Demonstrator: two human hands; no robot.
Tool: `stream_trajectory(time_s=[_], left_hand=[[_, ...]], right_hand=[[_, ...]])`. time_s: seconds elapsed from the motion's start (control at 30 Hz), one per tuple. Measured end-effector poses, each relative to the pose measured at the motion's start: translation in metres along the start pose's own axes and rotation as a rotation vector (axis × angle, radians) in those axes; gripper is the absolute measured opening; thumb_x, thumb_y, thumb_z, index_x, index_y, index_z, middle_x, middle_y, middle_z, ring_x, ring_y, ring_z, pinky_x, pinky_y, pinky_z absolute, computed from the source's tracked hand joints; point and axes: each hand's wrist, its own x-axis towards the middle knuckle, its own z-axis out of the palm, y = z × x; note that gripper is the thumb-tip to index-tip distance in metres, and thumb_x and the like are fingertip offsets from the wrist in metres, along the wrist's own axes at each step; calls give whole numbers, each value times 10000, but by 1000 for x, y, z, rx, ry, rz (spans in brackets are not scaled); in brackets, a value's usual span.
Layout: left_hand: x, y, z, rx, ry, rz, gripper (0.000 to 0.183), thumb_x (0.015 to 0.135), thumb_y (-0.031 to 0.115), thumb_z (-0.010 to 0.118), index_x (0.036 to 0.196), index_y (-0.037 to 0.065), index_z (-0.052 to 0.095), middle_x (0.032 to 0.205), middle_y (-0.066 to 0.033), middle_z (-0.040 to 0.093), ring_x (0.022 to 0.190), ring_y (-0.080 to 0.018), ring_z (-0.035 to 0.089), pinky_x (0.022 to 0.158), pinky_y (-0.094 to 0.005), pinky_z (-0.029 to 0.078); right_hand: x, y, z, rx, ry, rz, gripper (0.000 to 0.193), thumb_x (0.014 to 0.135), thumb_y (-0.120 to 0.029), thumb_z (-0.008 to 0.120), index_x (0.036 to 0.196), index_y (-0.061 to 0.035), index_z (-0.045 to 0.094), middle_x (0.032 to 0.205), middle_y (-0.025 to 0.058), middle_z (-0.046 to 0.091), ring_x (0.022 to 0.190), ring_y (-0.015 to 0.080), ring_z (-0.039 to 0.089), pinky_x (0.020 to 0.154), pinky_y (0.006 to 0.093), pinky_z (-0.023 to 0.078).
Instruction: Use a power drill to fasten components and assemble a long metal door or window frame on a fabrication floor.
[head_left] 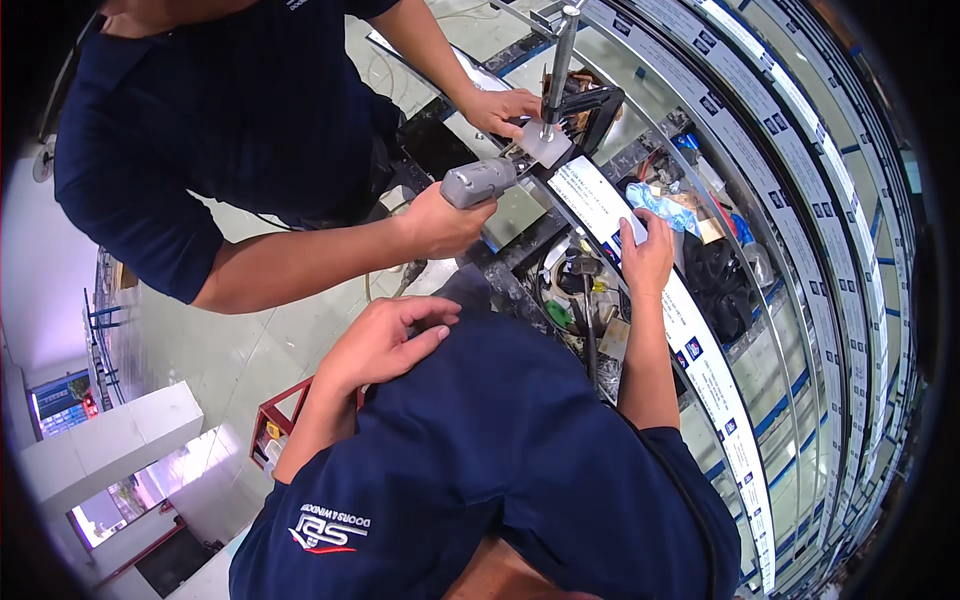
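One long white profile (715, 385) extends beneath the right hand (650, 255); whether that grip is clamped cannot be determined. Left hand (385, 342): grip empty, digits apart. A co-worker (230, 130) holds a grey drill (478, 184) nearby.

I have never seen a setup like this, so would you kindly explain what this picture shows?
There is no robot here, only people working with bare hands. The picture comes from a wide fisheye camera on one person's head, looking down, so straight edges bend toward the rim. The wearer's left hand appears empty; the right hand rests on a long white strip with printed marks. At the upper left, a co-worker holds a grey power tool in one hand; their other hand is beside an upright metal rod. Near the strip lies crumpled blue plastic, among assorted clutter.
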Motion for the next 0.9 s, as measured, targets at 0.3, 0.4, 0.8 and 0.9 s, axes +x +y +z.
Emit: stream_trajectory(time_s=[0.3,0.4,0.8,0.9], left_hand=[[21,-2,-26,30,-74,25,339,972,92,684,1299,15,728,1122,-133,807,1066,-237,756,970,-360,566],[24,-3,-30,-12,-64,31,334,967,69,690,1292,5,729,1111,-136,806,1067,-223,753,969,-360,566],[118,103,-83,254,323,905,431,919,181,805,1315,34,715,1200,-192,748,1085,-380,740,936,-411,593],[168,121,-89,309,417,1142,552,881,305,825,1328,26,661,1352,-214,661,1227,-422,651,1043,-484,538]], right_hand=[[0,1,3,-33,8,32,288,917,-283,796,1118,-91,722,1143,121,733,1097,360,666,981,455,503],[-1,1,3,-35,24,6,335,875,-285,834,1121,-88,721,1133,124,732,1087,362,670,968,459,507],[75,-49,103,354,85,-341,785,797,-386,901,1431,-17,621,1344,212,663,1283,423,595,1106,504,450],[71,-57,113,849,-50,-272,717,868,-442,839,1378,26,651,1300,236,660,1218,406,622,1056,480,479]])
